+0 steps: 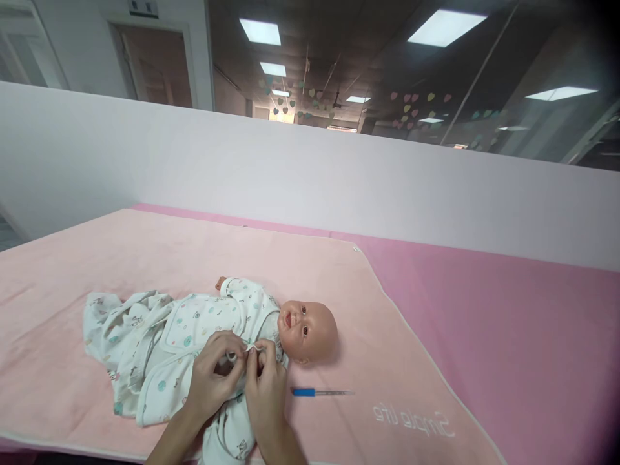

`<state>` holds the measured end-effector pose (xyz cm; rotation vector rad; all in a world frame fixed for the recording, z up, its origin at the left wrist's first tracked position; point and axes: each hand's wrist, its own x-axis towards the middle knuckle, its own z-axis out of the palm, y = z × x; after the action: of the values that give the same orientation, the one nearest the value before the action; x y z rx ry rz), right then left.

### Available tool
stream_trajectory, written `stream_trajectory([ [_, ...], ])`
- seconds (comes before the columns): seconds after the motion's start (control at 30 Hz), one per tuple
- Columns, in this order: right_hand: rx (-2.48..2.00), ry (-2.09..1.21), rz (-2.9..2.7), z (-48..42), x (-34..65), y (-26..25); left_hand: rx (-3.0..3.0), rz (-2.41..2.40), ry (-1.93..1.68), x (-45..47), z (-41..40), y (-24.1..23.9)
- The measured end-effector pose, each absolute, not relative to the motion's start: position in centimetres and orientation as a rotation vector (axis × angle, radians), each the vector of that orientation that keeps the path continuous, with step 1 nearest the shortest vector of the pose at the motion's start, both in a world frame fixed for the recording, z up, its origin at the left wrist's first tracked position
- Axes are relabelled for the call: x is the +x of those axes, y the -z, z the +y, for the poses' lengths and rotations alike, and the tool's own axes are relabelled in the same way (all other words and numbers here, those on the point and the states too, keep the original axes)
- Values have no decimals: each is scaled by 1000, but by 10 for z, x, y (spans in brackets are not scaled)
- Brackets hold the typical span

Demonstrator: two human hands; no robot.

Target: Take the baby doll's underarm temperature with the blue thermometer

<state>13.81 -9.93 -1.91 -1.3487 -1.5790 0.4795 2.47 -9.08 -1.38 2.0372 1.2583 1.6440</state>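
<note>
A baby doll (312, 330) lies on its back on a pink blanket, its head toward the right. It wears a white wrap top (194, 320) printed with coloured dots and small animals, with loose matching cloth over its legs. At the doll's chest, my left hand (216, 368) and my right hand (266, 374) are close together, fingertips pinched on a thin white tie string (252, 347) of the top. Part of the string is hidden by my fingers. The doll's far hand (220, 283) sticks out of its sleeve.
A thermometer-like stick with a blue cap (303, 392) lies beside the doll's head. The peach blanket (407, 374), with white lettering, covers a pink mat (533, 323). A low white wall (290, 174) stands behind, with windows above it.
</note>
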Motion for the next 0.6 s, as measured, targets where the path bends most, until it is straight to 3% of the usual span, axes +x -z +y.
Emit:
stream_trajectory([
  [0.6, -1313, -461, -1562, -101, 139, 17, 2289, 1389, -1593, 29, -94, 11],
])
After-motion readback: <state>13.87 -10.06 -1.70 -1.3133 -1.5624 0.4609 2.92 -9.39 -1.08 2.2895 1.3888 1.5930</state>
